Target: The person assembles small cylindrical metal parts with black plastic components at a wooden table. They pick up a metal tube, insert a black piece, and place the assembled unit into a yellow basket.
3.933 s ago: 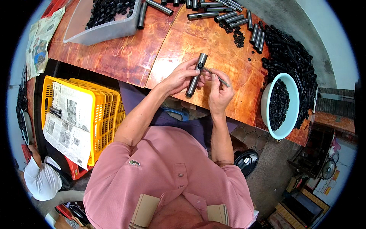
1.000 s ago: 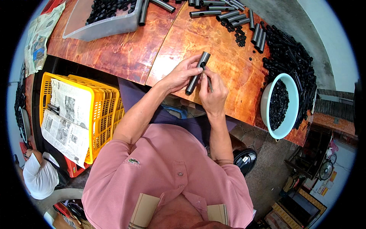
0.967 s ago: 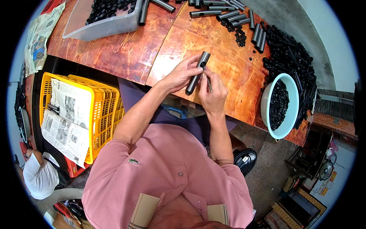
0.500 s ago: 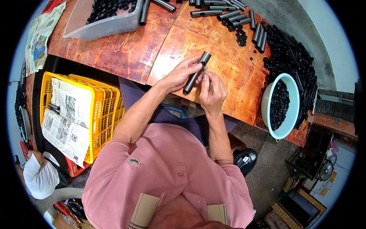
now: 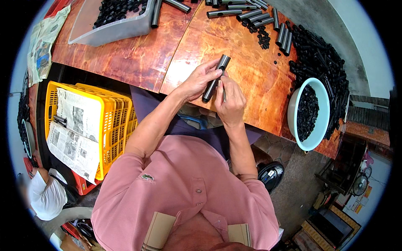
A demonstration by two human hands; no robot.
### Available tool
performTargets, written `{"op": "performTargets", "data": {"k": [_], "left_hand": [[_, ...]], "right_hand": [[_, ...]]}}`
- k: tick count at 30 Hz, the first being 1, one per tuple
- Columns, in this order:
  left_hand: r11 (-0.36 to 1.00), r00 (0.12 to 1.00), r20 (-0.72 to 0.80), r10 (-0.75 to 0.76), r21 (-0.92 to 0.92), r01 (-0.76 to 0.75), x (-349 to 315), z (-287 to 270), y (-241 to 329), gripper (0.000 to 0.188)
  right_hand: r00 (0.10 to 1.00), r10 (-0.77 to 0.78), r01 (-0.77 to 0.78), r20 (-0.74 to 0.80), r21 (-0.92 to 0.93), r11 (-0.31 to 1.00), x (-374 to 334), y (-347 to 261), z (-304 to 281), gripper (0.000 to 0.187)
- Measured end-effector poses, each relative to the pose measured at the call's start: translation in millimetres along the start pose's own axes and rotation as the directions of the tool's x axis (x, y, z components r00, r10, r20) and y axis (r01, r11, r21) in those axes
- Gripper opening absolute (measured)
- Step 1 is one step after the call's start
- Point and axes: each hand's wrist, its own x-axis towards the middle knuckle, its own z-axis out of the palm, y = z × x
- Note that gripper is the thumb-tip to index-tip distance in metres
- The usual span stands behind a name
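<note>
Over the front edge of the wooden table, my left hand (image 5: 200, 81) is closed round a dark metal tube (image 5: 224, 62), which tilts with its upper end away from me. A black end shows at the tube's near side. My right hand (image 5: 231, 102) is pinched close against the tube's right side. From its fingers sticks a thin, dark, rod-like tool (image 5: 225, 96); its tip is hidden behind the fingers. What the tip touches on the tube I cannot make out.
More metal tubes (image 5: 255, 16) and small black rings (image 5: 263, 38) lie at the table's back. On the right stands a pale blue basin (image 5: 324, 121) of black parts, beside a heap (image 5: 320, 62) of them. A plastic bin (image 5: 113, 35) is back left; a yellow crate (image 5: 100, 125) stands left.
My right hand has moved slightly left and closer to the tube, and its thin tool now stands more upright. My left hand keeps its hold on the tube.
</note>
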Motion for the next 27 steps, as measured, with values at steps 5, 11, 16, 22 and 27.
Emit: {"op": "performTargets", "data": {"k": [5,11,16,22,27], "left_hand": [[1.0,1.0,-0.007,0.0,0.001,0.0,0,-2,-1,0.054],[1.0,1.0,0.003,-0.002,-0.018,0.002,-1,-3,-1,0.049],[0.999,0.999,0.011,-0.035,-0.024,0.035,-1,-4,-1,0.046],[0.995,0.996,0.061,-0.067,-0.065,0.071,-3,-4,1,0.048],[0.993,0.994,0.064,-0.089,-0.068,0.093,-4,-3,4,0.048]], "right_hand": [[0.999,-0.039,0.04,-0.016,0.013,0.999,0,2,3,0.019],[1.0,0.026,-0.025,-0.002,0.091,0.995,-4,6,4,0.019],[0.993,0.117,-0.116,0.004,0.188,0.975,-7,11,2,0.016],[0.962,0.272,-0.255,-0.007,0.325,0.911,0,4,-7,0.008],[0.913,0.407,-0.362,0.008,0.474,0.803,-9,12,-1,0.011]]}}
